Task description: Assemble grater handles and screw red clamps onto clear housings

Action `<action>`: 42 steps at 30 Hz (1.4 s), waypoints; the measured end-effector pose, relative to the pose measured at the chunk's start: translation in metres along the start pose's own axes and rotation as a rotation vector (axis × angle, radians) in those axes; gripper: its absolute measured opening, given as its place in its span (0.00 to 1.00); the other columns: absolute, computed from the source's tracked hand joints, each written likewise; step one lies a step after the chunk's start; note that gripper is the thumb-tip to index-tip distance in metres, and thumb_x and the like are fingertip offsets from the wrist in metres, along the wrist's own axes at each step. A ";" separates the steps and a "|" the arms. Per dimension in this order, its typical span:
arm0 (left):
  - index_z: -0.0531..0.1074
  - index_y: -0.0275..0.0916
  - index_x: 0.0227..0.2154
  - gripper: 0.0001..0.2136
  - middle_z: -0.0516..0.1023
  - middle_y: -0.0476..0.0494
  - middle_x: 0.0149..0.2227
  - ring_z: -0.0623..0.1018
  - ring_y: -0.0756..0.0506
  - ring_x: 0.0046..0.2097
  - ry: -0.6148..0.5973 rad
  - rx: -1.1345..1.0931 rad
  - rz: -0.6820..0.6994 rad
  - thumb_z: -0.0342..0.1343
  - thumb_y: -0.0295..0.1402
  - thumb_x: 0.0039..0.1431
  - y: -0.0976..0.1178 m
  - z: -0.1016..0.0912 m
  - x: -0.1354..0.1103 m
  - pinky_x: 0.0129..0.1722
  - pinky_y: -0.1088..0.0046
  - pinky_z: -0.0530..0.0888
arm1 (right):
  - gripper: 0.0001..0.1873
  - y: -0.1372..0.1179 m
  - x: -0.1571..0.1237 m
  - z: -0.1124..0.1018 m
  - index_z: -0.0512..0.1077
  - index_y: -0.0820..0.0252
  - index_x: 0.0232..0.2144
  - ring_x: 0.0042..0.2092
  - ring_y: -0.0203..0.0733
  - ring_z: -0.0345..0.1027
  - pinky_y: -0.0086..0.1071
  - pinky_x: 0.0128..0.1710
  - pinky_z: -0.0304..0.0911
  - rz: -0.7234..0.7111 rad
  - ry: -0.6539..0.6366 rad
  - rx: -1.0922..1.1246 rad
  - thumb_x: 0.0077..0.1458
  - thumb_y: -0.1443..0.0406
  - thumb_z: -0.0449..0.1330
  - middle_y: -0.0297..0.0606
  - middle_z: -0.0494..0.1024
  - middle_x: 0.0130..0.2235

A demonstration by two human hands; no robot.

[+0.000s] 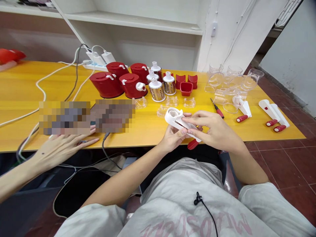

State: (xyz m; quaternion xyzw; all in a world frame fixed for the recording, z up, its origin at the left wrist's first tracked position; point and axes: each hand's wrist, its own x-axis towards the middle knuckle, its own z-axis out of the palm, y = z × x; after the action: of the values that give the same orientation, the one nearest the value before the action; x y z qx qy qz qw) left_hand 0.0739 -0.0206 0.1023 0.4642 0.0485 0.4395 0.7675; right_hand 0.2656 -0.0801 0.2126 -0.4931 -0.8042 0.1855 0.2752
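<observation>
My L hand (171,138) & R hand (211,126) both grip the white crank handle (174,122) over the table's (145,140) front edge; prob. light, stiff plastic, maybe slick, best held by its arm.

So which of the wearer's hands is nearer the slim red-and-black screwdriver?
Right. The right hand is just short of the screwdriver; the left hand is farther left.
</observation>
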 end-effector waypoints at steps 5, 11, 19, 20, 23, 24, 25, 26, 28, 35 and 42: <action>0.70 0.48 0.74 0.39 0.91 0.40 0.53 0.93 0.36 0.51 0.011 -0.021 0.015 0.79 0.45 0.65 0.001 0.002 0.000 0.50 0.62 0.91 | 0.27 0.003 -0.001 0.000 0.78 0.41 0.67 0.60 0.25 0.77 0.28 0.67 0.75 -0.058 -0.037 -0.009 0.70 0.51 0.60 0.38 0.82 0.60; 0.70 0.46 0.74 0.39 0.90 0.38 0.53 0.92 0.35 0.52 0.010 0.008 0.000 0.78 0.48 0.66 -0.001 0.000 -0.001 0.54 0.57 0.91 | 0.26 0.002 0.000 0.000 0.79 0.41 0.66 0.59 0.25 0.78 0.29 0.67 0.76 -0.069 -0.034 -0.019 0.70 0.50 0.60 0.37 0.82 0.59; 0.73 0.44 0.71 0.39 0.90 0.35 0.54 0.92 0.31 0.54 0.020 0.021 -0.041 0.79 0.52 0.63 0.000 0.001 -0.001 0.53 0.52 0.91 | 0.27 -0.003 0.000 -0.003 0.80 0.47 0.65 0.57 0.24 0.77 0.24 0.61 0.76 -0.067 0.011 -0.037 0.69 0.50 0.61 0.39 0.82 0.58; 0.73 0.44 0.71 0.40 0.90 0.35 0.54 0.92 0.30 0.54 0.025 0.022 -0.047 0.80 0.52 0.62 0.000 0.002 -0.001 0.54 0.52 0.91 | 0.27 -0.003 0.000 -0.003 0.80 0.47 0.65 0.58 0.24 0.77 0.24 0.61 0.76 -0.072 0.013 -0.038 0.69 0.51 0.61 0.40 0.82 0.58; 0.73 0.45 0.71 0.40 0.90 0.35 0.53 0.92 0.30 0.55 0.032 0.015 -0.054 0.80 0.52 0.61 0.000 0.001 -0.002 0.55 0.50 0.90 | 0.27 -0.001 0.000 -0.003 0.80 0.49 0.65 0.58 0.24 0.77 0.24 0.61 0.77 -0.087 0.013 -0.037 0.69 0.51 0.61 0.40 0.82 0.59; 0.74 0.44 0.70 0.39 0.90 0.35 0.53 0.92 0.30 0.55 0.033 0.013 -0.054 0.80 0.52 0.61 -0.001 0.000 -0.002 0.56 0.50 0.90 | 0.27 -0.001 0.000 -0.003 0.81 0.48 0.65 0.58 0.24 0.77 0.24 0.61 0.77 -0.090 0.013 -0.035 0.69 0.51 0.61 0.40 0.82 0.59; 0.74 0.44 0.70 0.39 0.90 0.35 0.53 0.92 0.30 0.55 0.032 0.011 -0.055 0.80 0.52 0.61 -0.002 -0.001 -0.003 0.56 0.49 0.90 | 0.27 0.000 0.000 -0.003 0.81 0.48 0.65 0.58 0.24 0.78 0.24 0.61 0.77 -0.091 0.013 -0.034 0.69 0.50 0.61 0.40 0.82 0.59; 0.74 0.44 0.70 0.39 0.90 0.35 0.53 0.92 0.30 0.55 0.029 0.011 -0.055 0.80 0.52 0.62 -0.003 -0.002 -0.003 0.57 0.48 0.90 | 0.27 0.001 0.000 -0.003 0.81 0.47 0.65 0.58 0.24 0.78 0.23 0.61 0.77 -0.092 0.012 -0.032 0.69 0.50 0.61 0.39 0.82 0.59; 0.74 0.44 0.69 0.38 0.90 0.35 0.53 0.92 0.29 0.55 0.024 0.011 -0.056 0.80 0.52 0.62 -0.004 -0.003 -0.003 0.57 0.47 0.89 | 0.27 0.003 0.000 -0.003 0.80 0.45 0.65 0.59 0.24 0.78 0.23 0.61 0.77 -0.091 0.008 -0.029 0.69 0.49 0.61 0.38 0.82 0.59; 0.76 0.41 0.66 0.34 0.91 0.36 0.50 0.92 0.30 0.55 0.013 0.001 -0.056 0.79 0.50 0.64 -0.002 -0.001 -0.003 0.57 0.48 0.90 | 0.27 0.005 0.003 0.000 0.81 0.48 0.65 0.63 0.25 0.78 0.27 0.69 0.78 -0.102 -0.002 -0.019 0.70 0.50 0.60 0.39 0.81 0.64; 0.81 0.39 0.55 0.25 0.91 0.39 0.46 0.93 0.32 0.51 0.028 -0.020 -0.064 0.79 0.48 0.64 -0.001 0.001 -0.003 0.52 0.52 0.92 | 0.29 0.006 0.003 0.007 0.78 0.49 0.68 0.74 0.32 0.73 0.40 0.82 0.74 -0.091 -0.022 -0.029 0.71 0.49 0.57 0.35 0.78 0.69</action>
State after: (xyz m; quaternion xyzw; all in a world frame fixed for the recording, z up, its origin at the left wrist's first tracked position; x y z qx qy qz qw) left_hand 0.0729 -0.0235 0.1007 0.4483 0.0699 0.4216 0.7851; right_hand 0.2641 -0.0752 0.2043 -0.4581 -0.8313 0.1665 0.2672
